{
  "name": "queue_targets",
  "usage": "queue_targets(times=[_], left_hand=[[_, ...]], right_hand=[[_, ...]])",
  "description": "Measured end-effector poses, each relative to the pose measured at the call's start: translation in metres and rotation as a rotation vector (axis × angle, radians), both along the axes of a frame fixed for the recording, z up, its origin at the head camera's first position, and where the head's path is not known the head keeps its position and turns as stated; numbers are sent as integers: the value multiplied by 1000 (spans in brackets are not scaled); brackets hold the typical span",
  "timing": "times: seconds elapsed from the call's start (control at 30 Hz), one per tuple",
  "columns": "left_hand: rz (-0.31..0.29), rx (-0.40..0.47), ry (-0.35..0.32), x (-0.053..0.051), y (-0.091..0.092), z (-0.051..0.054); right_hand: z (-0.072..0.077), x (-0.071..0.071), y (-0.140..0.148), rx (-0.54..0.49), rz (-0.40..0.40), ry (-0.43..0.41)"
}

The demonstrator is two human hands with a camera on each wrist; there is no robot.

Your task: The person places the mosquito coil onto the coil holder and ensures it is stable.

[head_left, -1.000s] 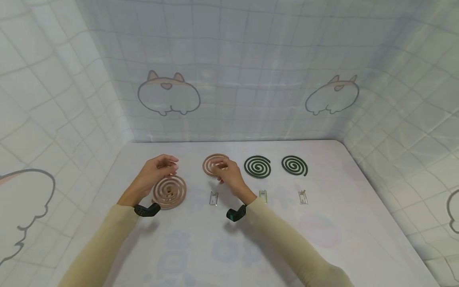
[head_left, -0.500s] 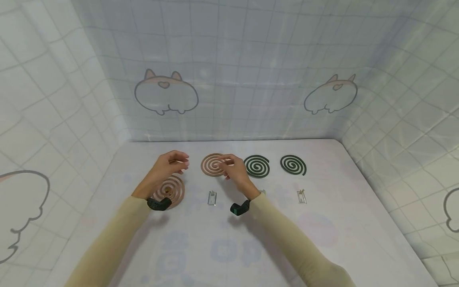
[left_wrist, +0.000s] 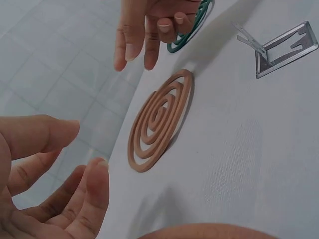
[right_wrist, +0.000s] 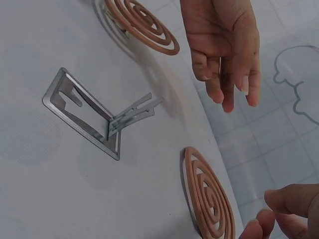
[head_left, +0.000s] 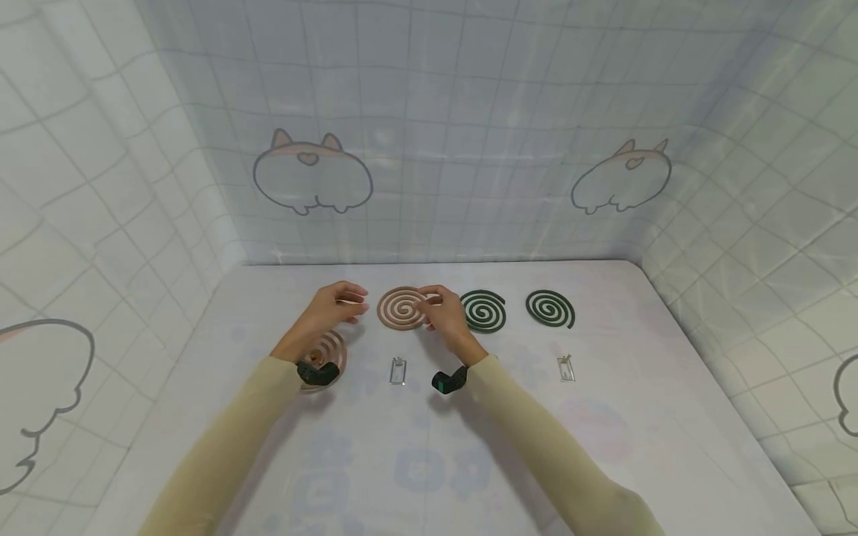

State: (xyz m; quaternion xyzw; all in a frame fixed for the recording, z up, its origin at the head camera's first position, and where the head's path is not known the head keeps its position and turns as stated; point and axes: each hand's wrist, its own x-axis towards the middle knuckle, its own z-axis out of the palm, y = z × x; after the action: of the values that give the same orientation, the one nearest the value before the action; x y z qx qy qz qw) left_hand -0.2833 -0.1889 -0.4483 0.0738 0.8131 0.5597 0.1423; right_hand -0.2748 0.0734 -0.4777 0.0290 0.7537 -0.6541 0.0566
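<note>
A flat brown mosquito coil [head_left: 402, 308] lies on the table between both hands. My left hand [head_left: 333, 307] hovers to its left, fingers loosely bent and holding nothing; the left wrist view shows it apart from the coil. Over the coil's right edge, my right hand [head_left: 445, 316] hangs with relaxed fingers, likewise holding nothing. In the right wrist view a gap shows between its fingertips and the coil. In front of that coil sits a small metal coil stand [right_wrist: 112, 127], its prongs bent up. Another brown coil [head_left: 337, 346], raised on a stand, is partly hidden by my left wrist.
Two green mosquito coils [head_left: 482, 311] lie flat to the right, the nearer one partly behind my right hand. Another metal stand [head_left: 566, 370] sits in front of the far green coil. A curtain [head_left: 469, 149] with a grid pattern hangs along the table's back edge.
My left hand has moved right, from above the raised brown coil toward the flat one. The right hand has shifted slightly right, uncovering the flat coil's middle; its sleeve now hides a stand.
</note>
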Motion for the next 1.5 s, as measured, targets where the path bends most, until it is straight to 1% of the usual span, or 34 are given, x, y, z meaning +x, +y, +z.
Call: queue_targets(times=[0.1, 0.33, 0.47, 0.6, 0.77, 0.87, 0.97, 1.1, 1.3, 1.37, 1.5], left_hand=[[8, -11, -29, -4, 3, -2], [26, -76, -38, -13, 12, -6], [48, -98, -68, -17, 15, -9], [64, -115, -102, -18, 17, -13], [82, -120, -122, -17, 21, -14], [83, -112, -134, -17, 23, -14], [64, -113, -140, -17, 25, -14], [35, -126, -137, -18, 28, -13], [25, -123, -134, -20, 32, -14], [23, -116, -132, -20, 34, -14], [23, -126, -135, -21, 37, -13]], right_hand=[[0, -2, -1, 9, -10, -16], [-4, -7, -1, 19, -51, -37], [-6, -8, -2, 21, -63, -48], [-8, -9, -3, 27, -63, -75], [-9, -9, -4, 35, -62, -91], [-8, -10, -5, 48, -77, -86], [-7, -11, -4, 57, -91, -90], [-5, -12, -2, 61, -106, -98], [-5, -13, 0, 111, -141, -86], [-6, -13, 1, 123, -146, -82], [-7, -15, 0, 163, -131, -94]])
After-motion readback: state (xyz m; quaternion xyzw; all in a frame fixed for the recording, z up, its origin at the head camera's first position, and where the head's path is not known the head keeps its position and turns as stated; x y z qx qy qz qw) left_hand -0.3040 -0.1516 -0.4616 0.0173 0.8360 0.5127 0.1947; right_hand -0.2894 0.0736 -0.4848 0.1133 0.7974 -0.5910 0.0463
